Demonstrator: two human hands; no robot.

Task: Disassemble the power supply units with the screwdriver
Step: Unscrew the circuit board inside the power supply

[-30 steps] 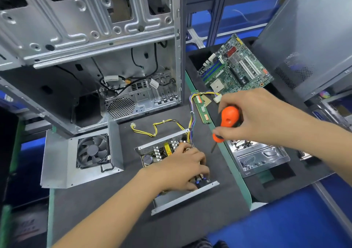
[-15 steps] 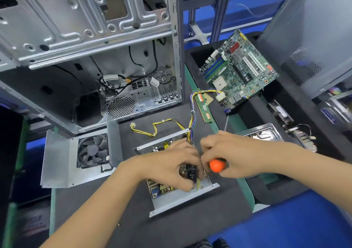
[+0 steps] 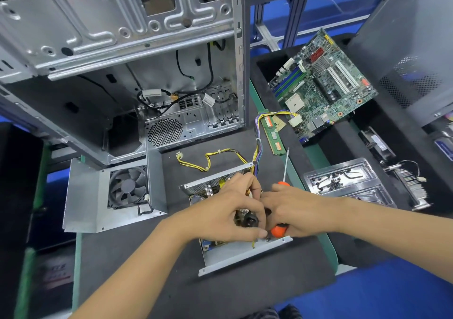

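An opened power supply unit (image 3: 247, 252) lies on the dark mat at centre, its circuit board exposed in a silver metal tray. My left hand (image 3: 228, 210) curls over the board, fingers gripping its parts around a black socket. My right hand (image 3: 296, 213) holds the orange-handled screwdriver (image 3: 279, 230) in the palm, the shaft pointing up and away, while its fingers reach in to the board beside the left hand. Yellow and coloured cables (image 3: 220, 158) run from the unit's far end.
The unit's detached cover with its fan (image 3: 127, 188) lies to the left. An empty PC case (image 3: 122, 73) stands behind. A RAM stick (image 3: 273, 137), a motherboard (image 3: 323, 85), a silver parts tray (image 3: 343, 181) and a heatsink (image 3: 409, 188) sit to the right.
My right hand came down from above the tray to the unit, turning the screwdriver so its shaft points away. Both hands now work together on the board.
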